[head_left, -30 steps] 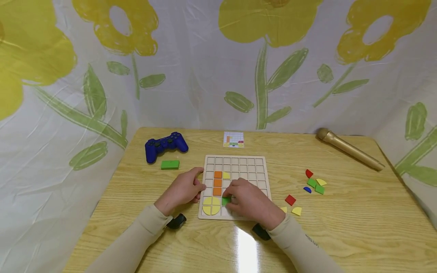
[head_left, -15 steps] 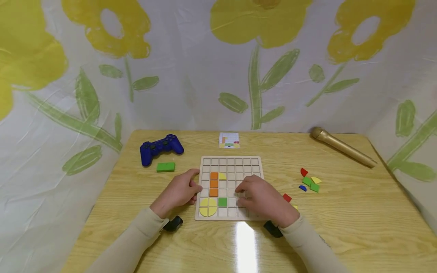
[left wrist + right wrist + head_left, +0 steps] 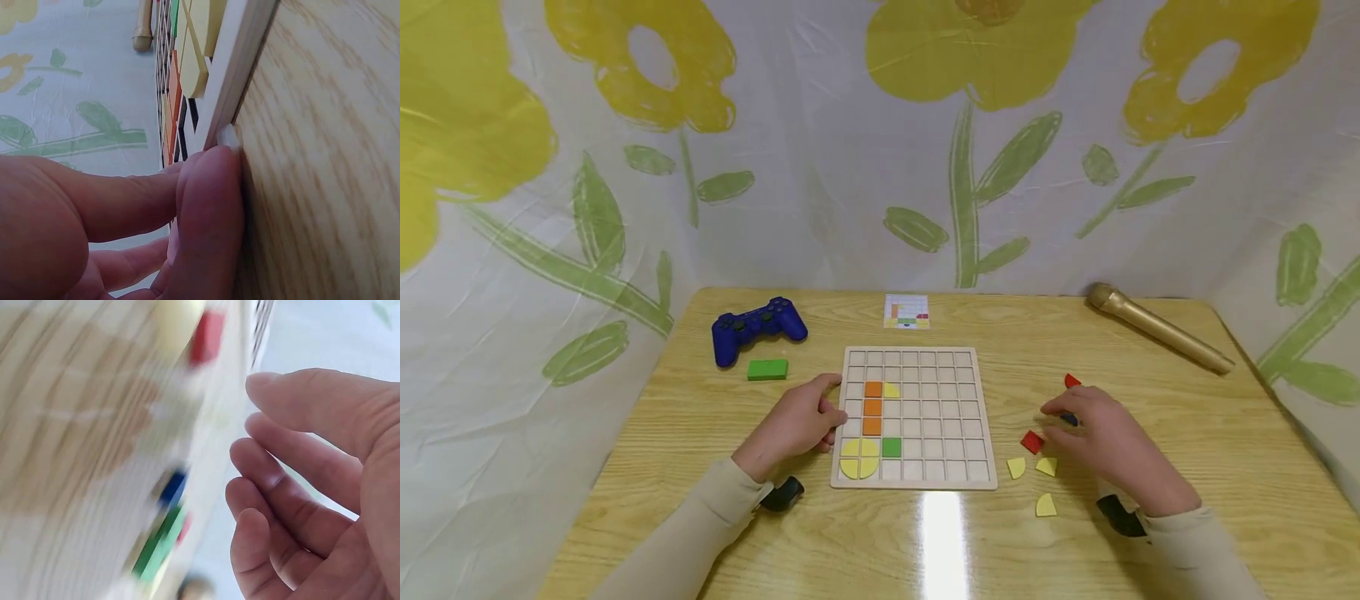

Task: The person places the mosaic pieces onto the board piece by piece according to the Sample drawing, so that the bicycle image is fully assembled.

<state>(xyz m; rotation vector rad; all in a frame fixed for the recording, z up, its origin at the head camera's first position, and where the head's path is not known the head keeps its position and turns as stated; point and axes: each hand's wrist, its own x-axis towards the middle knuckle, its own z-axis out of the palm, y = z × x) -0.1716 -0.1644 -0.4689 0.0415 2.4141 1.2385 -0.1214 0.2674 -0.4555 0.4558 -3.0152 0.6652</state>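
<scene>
A pale wooden grid board (image 3: 932,408) lies on the table. Set in it are orange squares (image 3: 872,407), yellow quarter-circles (image 3: 859,458) and a green square (image 3: 891,447). My left hand (image 3: 793,421) rests against the board's left edge, thumb and index finger touching the rim; the left wrist view shows a fingertip (image 3: 215,165) low at that rim. My right hand (image 3: 1108,442), holding nothing, hovers over loose pieces on the right. By its fingers are a red square (image 3: 1032,442) and a dark blue half-circle (image 3: 1070,419). Green pieces (image 3: 159,547) appear in the right wrist view, hidden by the hand in the head view.
Loose yellow quarter-circles (image 3: 1046,505) lie right of the board. A printed pattern card (image 3: 907,312) lies behind it. At the back left are a blue game controller (image 3: 760,329) and a green block (image 3: 767,370). A gold microphone (image 3: 1157,327) lies at the back right.
My right hand let go of the green square in the grid and moved right, off the board, to the loose pieces. My left hand stayed at the board's edge.
</scene>
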